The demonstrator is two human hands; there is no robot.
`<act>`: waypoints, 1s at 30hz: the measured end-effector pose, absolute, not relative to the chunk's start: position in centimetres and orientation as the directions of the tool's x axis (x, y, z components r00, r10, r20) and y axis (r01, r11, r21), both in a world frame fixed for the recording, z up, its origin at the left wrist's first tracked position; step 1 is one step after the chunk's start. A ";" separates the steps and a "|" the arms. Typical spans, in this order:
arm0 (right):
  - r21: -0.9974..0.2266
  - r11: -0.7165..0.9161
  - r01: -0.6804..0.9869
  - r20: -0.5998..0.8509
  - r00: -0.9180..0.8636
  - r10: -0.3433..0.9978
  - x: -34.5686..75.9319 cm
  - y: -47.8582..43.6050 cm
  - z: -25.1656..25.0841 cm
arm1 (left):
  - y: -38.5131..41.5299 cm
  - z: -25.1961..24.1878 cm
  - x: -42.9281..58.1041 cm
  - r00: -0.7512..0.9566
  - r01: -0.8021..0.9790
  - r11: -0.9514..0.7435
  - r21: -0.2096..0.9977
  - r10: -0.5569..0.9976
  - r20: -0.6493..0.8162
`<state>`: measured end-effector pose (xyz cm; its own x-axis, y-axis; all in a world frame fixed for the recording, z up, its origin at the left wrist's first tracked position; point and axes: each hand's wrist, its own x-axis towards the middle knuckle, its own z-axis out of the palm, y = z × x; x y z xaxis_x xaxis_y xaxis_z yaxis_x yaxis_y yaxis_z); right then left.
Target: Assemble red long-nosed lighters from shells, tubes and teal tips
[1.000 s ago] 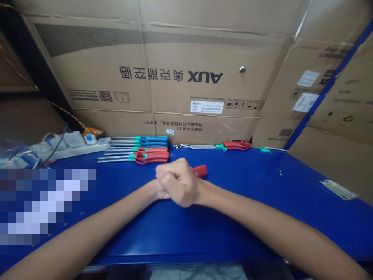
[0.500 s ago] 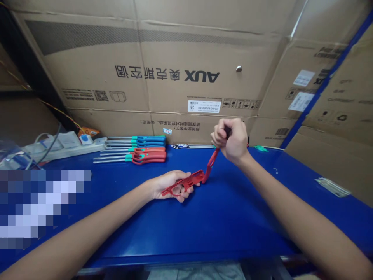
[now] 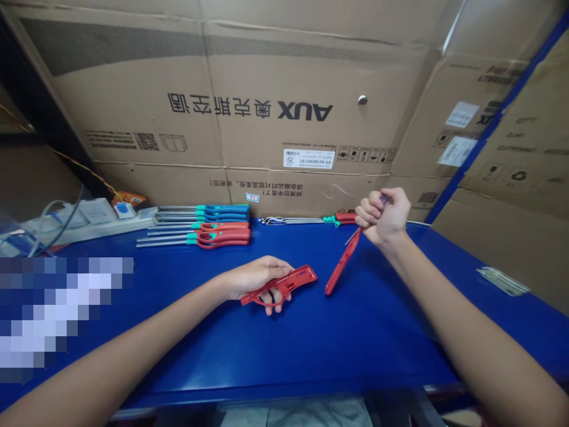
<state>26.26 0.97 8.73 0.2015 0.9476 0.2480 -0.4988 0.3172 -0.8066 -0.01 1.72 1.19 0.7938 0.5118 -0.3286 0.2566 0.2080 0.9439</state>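
Note:
My left hand (image 3: pixel 264 281) grips a red plastic handle shell (image 3: pixel 300 277), its hollow inner side facing up and its trigger loop over my fingers. To the right, my right hand (image 3: pixel 383 214) is closed in a fist, raised above the blue table. Below that fist a second red piece (image 3: pixel 342 264) slants down to the left, with a thin metal shaft beside its upper end. A dark object shows in the fist, mostly hidden by my fingers. The two red pieces are apart.
Blue and red long-necked lighters (image 3: pixel 224 234) lie in a row at the back left, beside a white power strip (image 3: pixel 111 228). Metal rods (image 3: pixel 304 220) and red handles (image 3: pixel 345 218) lie along the cardboard wall (image 3: pixel 249 148). Pale strips (image 3: pixel 502 281) lie at the right.
My right hand has moved right with the second red piece, away from the shell in my left hand. The shell has tilted slightly. The whole view has shifted a little.

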 end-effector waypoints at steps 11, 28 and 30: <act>-0.762 0.322 -0.561 0.200 0.270 0.942 27.8 2.2 7.2 | -1.7 2.0 0.3 0.731 0.439 -0.366 0.821 0.677 -0.090; -0.735 0.291 -0.613 0.086 0.341 0.936 25.2 2.4 5.8 | -2.1 0.4 1.5 0.762 0.406 -0.805 0.433 0.559 0.326; -0.729 0.284 -0.623 0.065 0.350 0.935 24.9 2.3 5.7 | -1.8 0.3 1.5 0.757 0.414 -0.803 0.429 0.565 0.329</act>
<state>24.86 2.34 5.69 0.3497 0.9346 0.0652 -0.6234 0.2841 -0.7285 1.45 -1.79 0.34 0.7566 0.5652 0.3287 0.4138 -0.8032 0.4286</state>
